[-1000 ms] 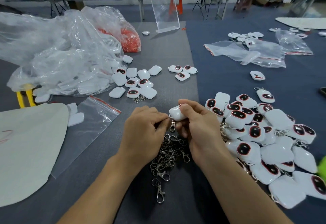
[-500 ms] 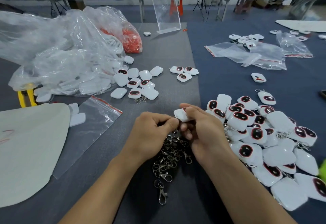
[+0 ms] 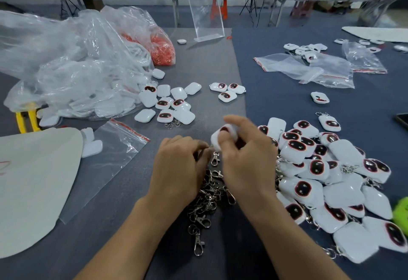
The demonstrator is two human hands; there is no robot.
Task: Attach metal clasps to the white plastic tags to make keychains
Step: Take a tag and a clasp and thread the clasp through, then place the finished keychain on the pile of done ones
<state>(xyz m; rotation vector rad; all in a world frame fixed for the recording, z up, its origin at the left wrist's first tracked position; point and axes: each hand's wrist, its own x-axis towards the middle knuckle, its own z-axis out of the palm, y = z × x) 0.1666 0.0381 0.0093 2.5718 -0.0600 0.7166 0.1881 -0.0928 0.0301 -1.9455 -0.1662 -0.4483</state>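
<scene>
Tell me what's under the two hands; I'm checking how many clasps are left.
A tangled heap of metal clasps lies on the grey table beneath the left hand and right hand. The hands cover part of it, so no count is possible.

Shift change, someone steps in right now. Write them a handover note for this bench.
Right hand: grip on a white tag, clasp dangling below it.
Left hand: pinched at the ring beside that tag; what it holds is hidden.
Loose clasps: heaped between the wrists.
Done: pile of finished keychains on the right.
Left: bare tags by the plastic bag, more inside it.
</scene>
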